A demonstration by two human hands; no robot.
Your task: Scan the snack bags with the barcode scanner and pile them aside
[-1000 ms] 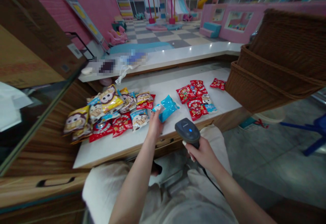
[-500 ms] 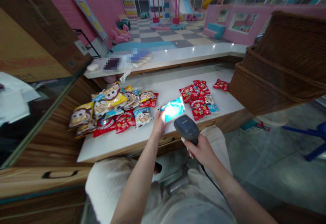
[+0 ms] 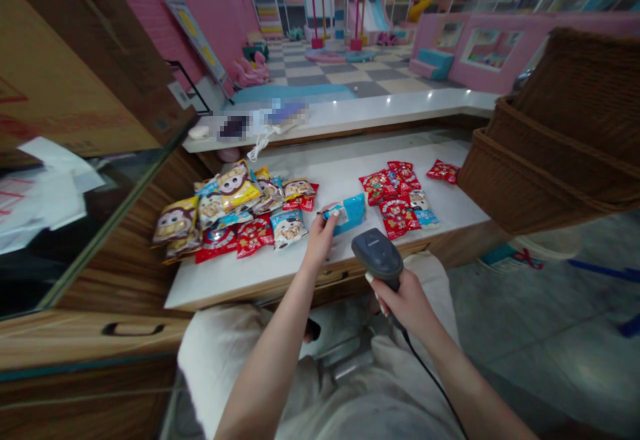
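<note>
Blue plastic packet no longer tilts up with a bright glare on it as it did a moment earlier; it now sits lower and flatter, just above or on the white counter top, though I cannot tell whether it touches. The whole view has also swung slightly. The left hand is closed in a pinch on the packet's near corner, with its fingers pressed on the crinkled, shiny film. The right hand is curled firmly around the handle of a dark grey barcode scanner, whose rounded head points up and forward just beside the packet, not touching it. A thin black cable drops from the scanner's base past the right wrist. To the left, a loose heap of glossy yellow monkey packets and red packets lies overlapping on the counter, close to the left hand. To the right, a smaller group of red packets and pale blue-and-white packets lies well spread out, with one red packet apart near a woven wicker basket that hangs over the counter's end.
</note>
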